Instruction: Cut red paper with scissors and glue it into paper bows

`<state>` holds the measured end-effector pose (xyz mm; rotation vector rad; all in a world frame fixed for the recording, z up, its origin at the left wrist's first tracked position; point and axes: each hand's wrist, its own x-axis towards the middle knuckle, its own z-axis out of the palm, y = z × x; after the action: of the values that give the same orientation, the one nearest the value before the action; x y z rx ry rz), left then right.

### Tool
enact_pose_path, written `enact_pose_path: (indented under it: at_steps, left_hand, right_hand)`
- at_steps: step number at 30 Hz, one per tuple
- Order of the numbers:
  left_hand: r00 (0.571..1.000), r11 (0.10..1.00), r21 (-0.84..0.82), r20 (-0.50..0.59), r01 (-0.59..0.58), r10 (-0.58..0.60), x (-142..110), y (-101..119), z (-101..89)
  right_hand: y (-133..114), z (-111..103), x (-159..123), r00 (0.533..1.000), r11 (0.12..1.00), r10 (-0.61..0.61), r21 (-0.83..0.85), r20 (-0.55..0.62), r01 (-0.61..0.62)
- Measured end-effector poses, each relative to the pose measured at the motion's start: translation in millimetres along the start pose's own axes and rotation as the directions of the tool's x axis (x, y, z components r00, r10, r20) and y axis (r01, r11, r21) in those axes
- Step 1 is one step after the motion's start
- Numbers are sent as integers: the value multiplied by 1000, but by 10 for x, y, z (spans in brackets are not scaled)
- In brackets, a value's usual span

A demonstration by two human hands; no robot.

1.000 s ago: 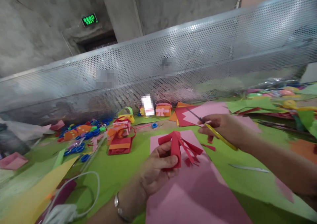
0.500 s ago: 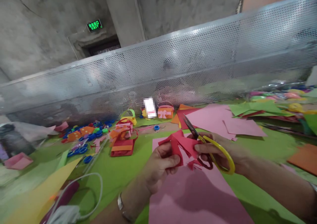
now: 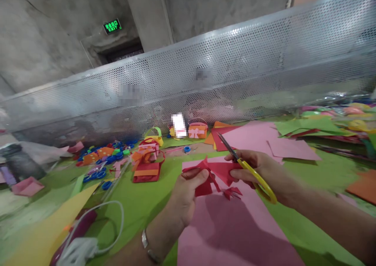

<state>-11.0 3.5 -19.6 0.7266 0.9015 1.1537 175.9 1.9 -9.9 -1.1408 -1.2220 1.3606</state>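
My left hand (image 3: 186, 195) pinches a folded piece of red paper (image 3: 219, 172) cut into strips, held above a large pink sheet (image 3: 232, 227) on the green table (image 3: 141, 203). My right hand (image 3: 258, 170) grips yellow-handled scissors (image 3: 249, 170), and its fingers also touch the right side of the red paper. The scissor blades point up and to the left, closed or nearly so. A small red offcut (image 3: 232, 192) hangs just below the paper.
A perforated metal screen (image 3: 205, 78) runs along the table's far edge. Small paper baskets (image 3: 147, 164), blue and coloured rings (image 3: 102, 162), and loose pink, green and orange sheets (image 3: 282, 140) lie around. A white cable (image 3: 96, 234) lies at lower left.
My right hand came in from the right with the scissors and now touches the red paper. The left hand has lifted the paper slightly and spread it out.
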Motion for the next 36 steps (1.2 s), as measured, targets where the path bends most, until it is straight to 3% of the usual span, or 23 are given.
enact_pose_path:
  at_steps: [10, 14, 21, 26, 32, 36]
  left_hand:
    - [999, 993, 114, -33, -17, 21, -18, 2, -11]
    - [1000, 994, 109, -21, -5, 7, -31, 9, -1]
    - [995, 996, 91, -100, 21, -12, -34, -3, 14]
    - [989, 999, 51, -149, -4, 12, 22, 74, -27]
    - [953, 991, -13, -278, -130, 121, 151, 265, -106]
    - [933, 986, -41, -330, -163, 140, 179, 313, -126]
  right_hand:
    - [11, 49, -6, 990, 992, -83, -105, -110, 72]
    - [18, 62, -10, 993, 991, -79, -115, -89, 69]
    - [64, 85, -28, 996, 990, -53, -138, -78, 42]
    - [62, -64, -33, 997, 981, 3, -194, 79, 12]
    - [173, -456, 116, 944, 946, 137, -323, 300, -35]
    - [285, -521, 176, 939, 928, 50, -363, 342, 83]
